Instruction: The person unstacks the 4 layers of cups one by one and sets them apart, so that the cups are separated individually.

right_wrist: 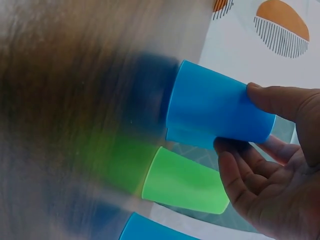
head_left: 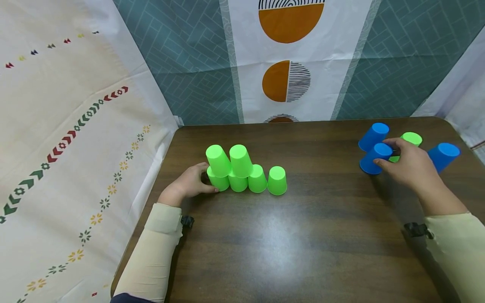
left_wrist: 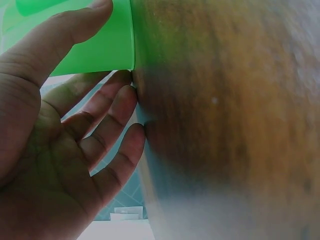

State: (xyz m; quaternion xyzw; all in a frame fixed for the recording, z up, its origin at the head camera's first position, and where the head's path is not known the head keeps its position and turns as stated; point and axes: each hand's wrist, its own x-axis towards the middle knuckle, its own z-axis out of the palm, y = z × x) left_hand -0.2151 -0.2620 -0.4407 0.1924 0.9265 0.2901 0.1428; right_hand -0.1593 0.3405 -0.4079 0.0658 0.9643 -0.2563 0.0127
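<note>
Upside-down green cups stand at the left of the table in the head view. Two upper cups (head_left: 241,161) rest on a row of lower ones. My left hand (head_left: 192,181) holds the leftmost lower green cup (head_left: 218,182), thumb in front and fingers behind; its other fingertips touch the table in the left wrist view. At the far right, my right hand (head_left: 409,164) grips an upside-down blue cup (right_wrist: 215,102) between thumb and curled fingers. This cup appears at or very near the table surface. A green cup (right_wrist: 185,181) beside it is partly hidden by my hand in the head view.
Another blue cup (head_left: 373,137) stands behind the gripped one, and one more blue cup (head_left: 443,155) is to the right of my hand. A single-level green cup (head_left: 277,181) ends the left row. The brown table (head_left: 303,235) meets a patterned cloth (head_left: 189,63) at its back edge.
</note>
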